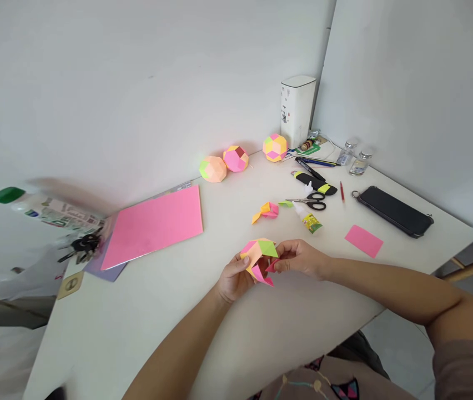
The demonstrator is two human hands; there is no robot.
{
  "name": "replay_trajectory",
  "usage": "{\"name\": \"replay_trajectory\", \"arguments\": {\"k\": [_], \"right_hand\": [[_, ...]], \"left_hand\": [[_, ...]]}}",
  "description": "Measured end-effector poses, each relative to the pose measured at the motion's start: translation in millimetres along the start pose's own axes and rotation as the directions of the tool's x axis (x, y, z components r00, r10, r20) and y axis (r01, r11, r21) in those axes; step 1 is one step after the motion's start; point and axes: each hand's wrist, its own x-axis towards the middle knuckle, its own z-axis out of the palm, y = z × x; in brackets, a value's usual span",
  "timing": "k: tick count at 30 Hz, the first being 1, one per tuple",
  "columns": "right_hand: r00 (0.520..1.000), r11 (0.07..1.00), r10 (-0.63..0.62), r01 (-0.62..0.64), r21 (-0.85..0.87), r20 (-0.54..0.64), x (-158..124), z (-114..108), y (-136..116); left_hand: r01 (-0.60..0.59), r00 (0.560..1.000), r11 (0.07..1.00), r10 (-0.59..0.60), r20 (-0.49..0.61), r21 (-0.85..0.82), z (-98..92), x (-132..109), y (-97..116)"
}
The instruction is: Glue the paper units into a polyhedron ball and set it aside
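An unclosed paper ball (255, 254) of folded orange, green, yellow and pink pieces is between my hands, above the near part of the table. My left hand (236, 276) is closed round its left side, thumb on the orange face. On its right, my right hand (296, 258) pinches a pink flap at the ball's open side; whether that flap is joined to the ball I cannot tell. Just beyond lie loose folded pieces in yellow and pink (266, 211), a glue bottle (308, 218) and black-handled scissors (315, 200).
Three finished paper balls (235, 159) rest along the wall. Pink paper sheets (157, 225) lie at left beside a green-capped bottle (53, 208) and keys (84, 244). A cutter (315, 182), a phone (394, 211), a pink slip (363, 240) and small jars (360, 163) are at right.
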Motion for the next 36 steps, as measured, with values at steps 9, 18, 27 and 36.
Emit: {"name": "replay_trajectory", "arguments": {"k": [9,18,27,36], "right_hand": [[0.993,0.991,-0.095,0.101,0.091,-0.075,-3.1,7.7,-4.1],[0.989,0.985,-0.129,0.137,0.103,-0.076,0.4,7.8,-0.4],[0.99,0.98,-0.136,0.14,0.144,-0.039,2.3,12.7,8.6],[0.974,0.969,-0.209,0.218,0.116,-0.081,1.7,14.1,8.5]], "left_hand": [[0.075,0.997,0.995,-0.076,-0.022,-0.058,0.9,-0.2,-3.7],[0.044,0.999,0.998,-0.045,-0.03,-0.047,-1.2,0.9,-5.0],[0.012,0.999,0.999,-0.014,-0.029,-0.044,2.3,0.3,-1.8],[-0.018,0.999,0.999,0.017,-0.036,-0.042,1.5,1.0,-4.3]]}}
